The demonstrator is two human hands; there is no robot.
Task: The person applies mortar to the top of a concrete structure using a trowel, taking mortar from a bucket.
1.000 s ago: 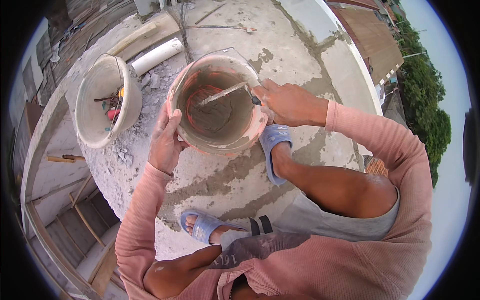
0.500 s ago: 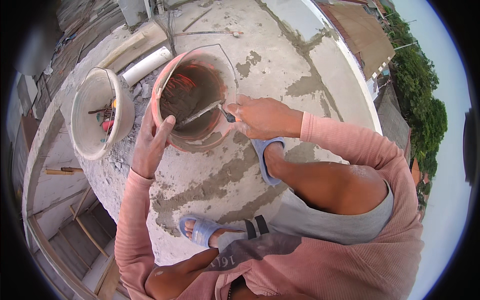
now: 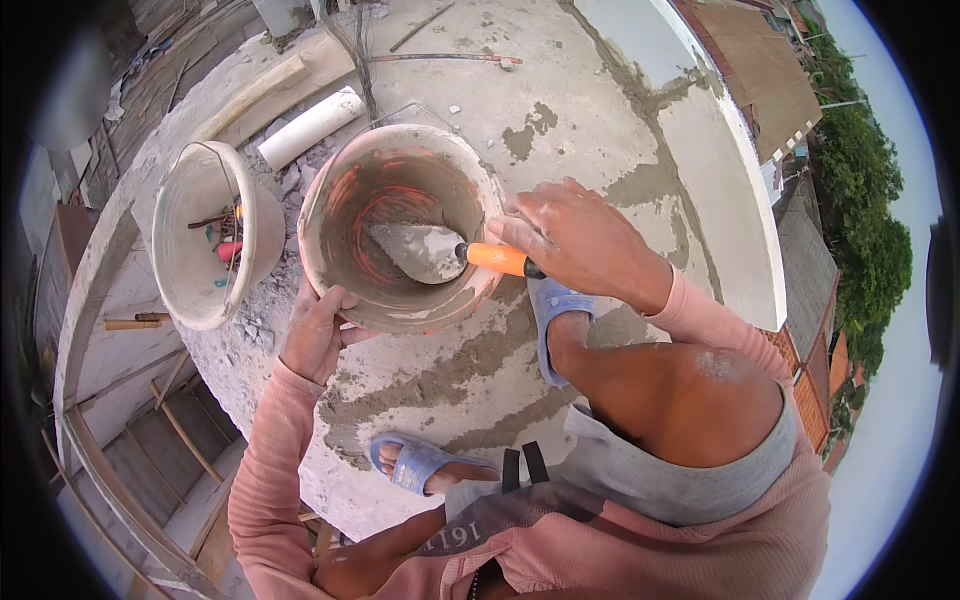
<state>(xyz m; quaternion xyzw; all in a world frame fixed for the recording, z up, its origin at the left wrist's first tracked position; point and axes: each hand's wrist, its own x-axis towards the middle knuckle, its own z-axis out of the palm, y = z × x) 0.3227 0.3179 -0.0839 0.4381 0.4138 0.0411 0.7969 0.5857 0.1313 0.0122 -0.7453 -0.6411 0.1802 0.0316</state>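
Mortar (image 3: 385, 285) films the inside of the orange-streaked bucket (image 3: 455, 185), which is tipped so that its mouth faces the person, presumably to bring the inside into sight and reach. The left grip (image 3: 316, 335) holds this bucket low on its near left side, thumb on the outer wall and fingers running beneath; that hold probably steadies it and sets the tilt. Whether its base rests on the concrete slab (image 3: 560, 90) is hidden.

The trowel (image 3: 440, 255) has its grey-smeared blade inside the bucket and its orange handle crossing the right rim, an angle that seems to suit the right arm. The right grip (image 3: 590, 240) is draped by the handle's end and the rim; I cannot tell whether it is closed on the handle, since the undersides of the fingers are out of sight.

The 2 sandals (image 3: 408, 466) are planted apart, likely for balance while bending over. To the left, a white bucket (image 3: 262, 250) with a red piece (image 3: 230, 250) inside stands by some rubble (image 3: 255, 330). Beyond lie a white pipe (image 3: 310, 128) and a timber plank (image 3: 255, 95), side by side, perhaps simply laid aside.
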